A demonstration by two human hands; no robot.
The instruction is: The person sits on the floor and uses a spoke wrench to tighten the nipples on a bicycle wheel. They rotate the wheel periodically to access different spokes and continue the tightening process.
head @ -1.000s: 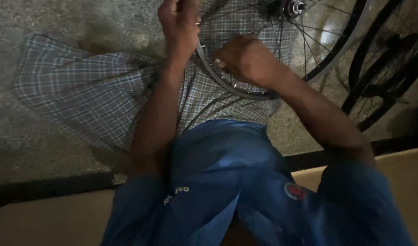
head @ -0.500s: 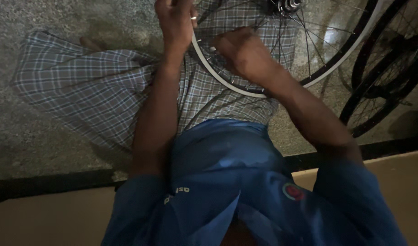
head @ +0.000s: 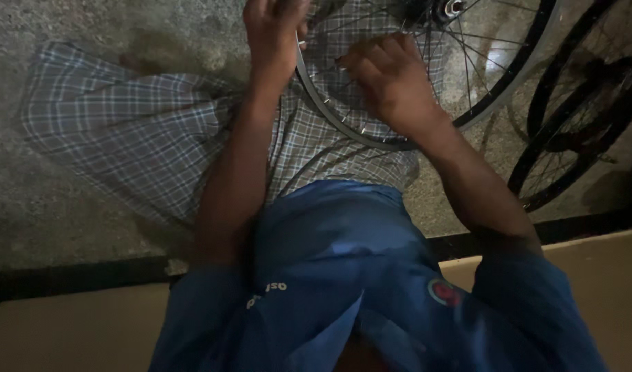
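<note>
Here, seen from above: the person's left hand is raised at the top edge of the view, fingers closed around the silver rim of a spoked bicycle wheel; the fingertips are partly cut off by the frame edge, so the exact hold is not fully visible. The right hand sits just right of it, lying over the rim and the spokes, fingers curled inward on the spokes near the rim; whether they pinch a single spoke or a small tool cannot be told. The wheel stands over the person's lap, its lower arc resting against the checked cloth that covers the legs and spreads to the left across the rough concrete floor. The hub shows at the top edge, spokes fanning down from it. To the right, well apart from the hands, a dark wheel with a black tyre lies on the floor in shadow. Both forearms are bare; short blue shirt sleeves and the blue shirt front fill the lower middle. A dark strip runs across below the floor, with a tan surface under it. Light is dim and warm.
</note>
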